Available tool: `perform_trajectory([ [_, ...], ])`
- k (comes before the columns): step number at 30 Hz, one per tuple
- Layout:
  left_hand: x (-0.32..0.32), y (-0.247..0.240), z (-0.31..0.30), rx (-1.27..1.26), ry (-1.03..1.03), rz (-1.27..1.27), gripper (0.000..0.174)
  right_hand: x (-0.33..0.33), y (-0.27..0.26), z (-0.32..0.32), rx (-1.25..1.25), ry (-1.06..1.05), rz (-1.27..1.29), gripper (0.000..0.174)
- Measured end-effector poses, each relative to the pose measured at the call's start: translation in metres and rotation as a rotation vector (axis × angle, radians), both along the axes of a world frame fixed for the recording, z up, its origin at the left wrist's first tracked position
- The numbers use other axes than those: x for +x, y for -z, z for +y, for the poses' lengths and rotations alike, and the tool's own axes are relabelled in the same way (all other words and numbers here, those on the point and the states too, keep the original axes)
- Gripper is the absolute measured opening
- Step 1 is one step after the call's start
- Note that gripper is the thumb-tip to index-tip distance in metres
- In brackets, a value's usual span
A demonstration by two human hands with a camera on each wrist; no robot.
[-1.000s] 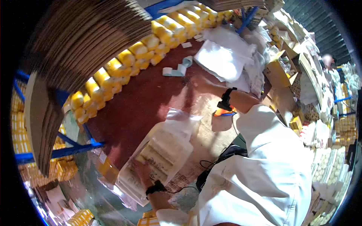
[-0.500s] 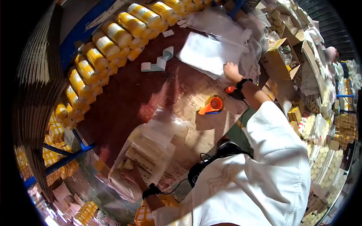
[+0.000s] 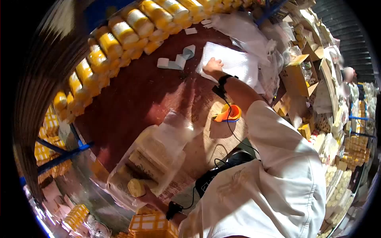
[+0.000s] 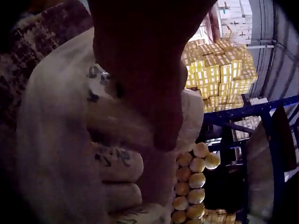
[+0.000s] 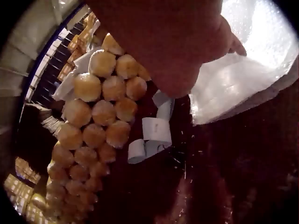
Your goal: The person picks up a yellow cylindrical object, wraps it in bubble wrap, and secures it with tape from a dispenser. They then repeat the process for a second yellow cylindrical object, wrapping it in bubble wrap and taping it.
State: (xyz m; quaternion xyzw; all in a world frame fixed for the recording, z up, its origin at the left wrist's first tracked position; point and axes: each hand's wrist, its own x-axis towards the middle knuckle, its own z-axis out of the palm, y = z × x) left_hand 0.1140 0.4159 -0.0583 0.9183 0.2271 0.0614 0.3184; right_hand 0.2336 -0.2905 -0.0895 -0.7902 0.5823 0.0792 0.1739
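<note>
My left hand (image 3: 149, 196) grips a pale wrapped roll (image 3: 136, 188) near its round end. In the left wrist view the hand looks dark, its thumb lying along the wrapping. Beside it, more rolls with black lettering (image 3: 147, 164) lie in a translucent plastic bag (image 3: 180, 139). My right hand (image 3: 213, 66) is at the left edge of a white bubble-wrap sheet (image 3: 238, 63) with bent fingers. In the right wrist view a fingertip overlaps the sheet; whether it is pinched I cannot tell.
Yellow-and-white wrapped rolls (image 3: 143, 23) are piled along the table's far side. A curled label strip (image 3: 178, 61) lies left of the sheet. An orange tape dispenser (image 3: 232, 114) stands near me, a cable passing by it. An open carton (image 3: 297, 75) stands at right.
My right hand has moved left across the bubble-wrap sheet from its right edge. My left hand, earlier over the bagged rolls, now has a roll's end tipped up toward me.
</note>
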Motion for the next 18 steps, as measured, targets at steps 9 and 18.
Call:
perform_trajectory([
  [9,0.005,-0.014,0.004,-0.101,-0.082,-0.27,0.086,-0.074,0.001,-0.065,-0.092,-0.301,-0.354,0.034],
  [18,-0.029,-0.14,0.012,-0.625,-0.007,-0.541,0.083,-0.012,0.003,0.011,0.076,-0.339,-0.011,0.058],
])
